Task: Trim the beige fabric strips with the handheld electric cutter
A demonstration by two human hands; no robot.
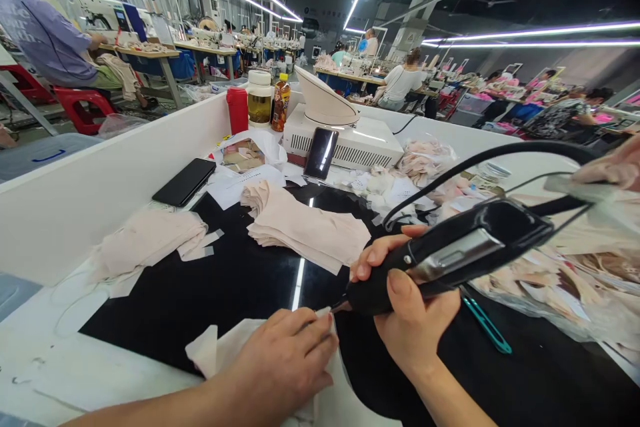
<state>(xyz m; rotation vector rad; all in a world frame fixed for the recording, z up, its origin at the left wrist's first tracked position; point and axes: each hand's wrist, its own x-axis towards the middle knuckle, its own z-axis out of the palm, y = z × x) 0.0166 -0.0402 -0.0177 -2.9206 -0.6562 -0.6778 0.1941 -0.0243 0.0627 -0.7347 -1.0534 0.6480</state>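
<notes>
My right hand [415,320] is wrapped around a black corded handheld tool [450,253] with a silver lever on its side. Its narrow tip points down and left, close to the fingertips of my left hand [285,360]. That hand is closed on a pale fabric piece [230,343], pressing it near the front edge of a glossy black board [240,293]. A small pale edge shows at the fingertips; whether the tool tip touches it, I cannot tell. Beyond my hands lies a stack of pale pink fabric pieces [310,223]. A second pile of fabric [150,240] rests to the left.
Another person's hand [613,163] holds something whitish at the right edge. A teal thread snipper [487,323] lies beside fabric scraps [560,287]. A black phone [185,181], a propped phone [321,152], a vented white box [345,140] and bottles [259,100] stand farther back.
</notes>
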